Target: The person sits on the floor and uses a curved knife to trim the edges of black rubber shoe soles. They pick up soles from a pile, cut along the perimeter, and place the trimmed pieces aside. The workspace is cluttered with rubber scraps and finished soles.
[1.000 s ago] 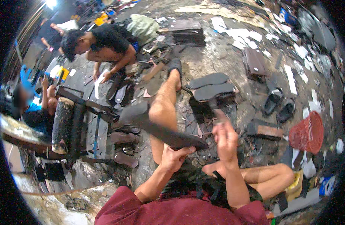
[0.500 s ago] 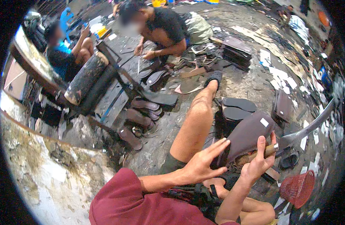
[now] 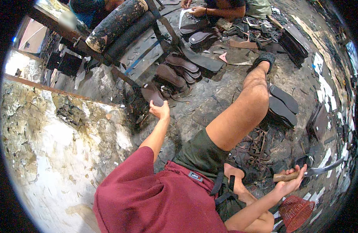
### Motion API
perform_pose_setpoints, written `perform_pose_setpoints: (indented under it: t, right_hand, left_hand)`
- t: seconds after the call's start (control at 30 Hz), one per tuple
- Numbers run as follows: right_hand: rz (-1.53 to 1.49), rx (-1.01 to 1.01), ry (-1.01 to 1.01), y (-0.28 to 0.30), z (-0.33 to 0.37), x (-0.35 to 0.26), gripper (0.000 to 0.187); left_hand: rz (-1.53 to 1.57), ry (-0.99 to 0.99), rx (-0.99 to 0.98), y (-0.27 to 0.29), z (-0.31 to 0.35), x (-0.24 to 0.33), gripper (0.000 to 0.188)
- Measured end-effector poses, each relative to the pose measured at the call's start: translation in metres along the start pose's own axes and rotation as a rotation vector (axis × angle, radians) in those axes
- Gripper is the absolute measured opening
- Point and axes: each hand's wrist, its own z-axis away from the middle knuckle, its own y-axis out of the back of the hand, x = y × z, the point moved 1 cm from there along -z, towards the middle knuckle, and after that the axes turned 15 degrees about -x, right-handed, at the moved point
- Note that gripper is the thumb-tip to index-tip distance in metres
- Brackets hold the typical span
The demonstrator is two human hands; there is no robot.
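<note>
On the floor to the left, my left hand (image 3: pixel 160 110) reaches out with its fingers closed on the near end of a dark brown shoe sole (image 3: pixel 151 92). This sole lies at the near end of a row of similar soles (image 3: pixel 171 75). Off to the right, my right hand (image 3: pixel 289 187) grips a knife by its wooden handle (image 3: pixel 282 177), palm turned up. Its long grey blade (image 3: pixel 323 169) points away to the right, apart from any sole.
Dark offcuts (image 3: pixel 256 153) lie by my legs, with a pair of black soles (image 3: pixel 282 105) beyond my foot. A red basket (image 3: pixel 295 213) stands near my right forearm. A metal frame with a roller (image 3: pixel 117 25) is at the left. Another person's hand (image 3: pixel 197 11) holds a white strip ahead.
My left hand has swung from the sole at the knife to the row of soles on the left. My right hand with the knife has moved away to the right. The view has shifted.
</note>
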Motion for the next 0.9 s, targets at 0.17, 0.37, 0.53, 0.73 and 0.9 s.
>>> perform_pose_setpoints:
  t: [0.17, 0.37, 0.53, 0.73, 0.9]
  right_hand:
    - [0.092, -0.085, -0.07, 0.004, 0.007, 0.016, 0.035]
    - [0.149, -0.051, -0.146, -0.002, 0.009, 0.042, 0.035]
    - [0.145, -0.088, -0.128, 0.003, 0.012, 0.053, 0.032]
    - [0.159, -0.04, -0.13, 0.007, 0.02, 0.052, 0.032]
    - [0.213, -0.038, -0.147, 0.003, 0.024, 0.05, 0.031]
  left_hand:
    - [-0.119, 0.032, 0.124, -0.001, -0.041, -0.043, 0.094]
    - [-0.264, 0.15, -0.091, -0.01, -0.046, -0.031, 0.105]
    - [-0.136, -0.104, -0.146, -0.004, 0.008, -0.022, 0.099]
    - [-0.131, -0.3, -0.326, 0.031, 0.065, -0.046, 0.093]
    - [-0.075, 0.007, -0.184, 0.031, 0.025, -0.056, 0.094]
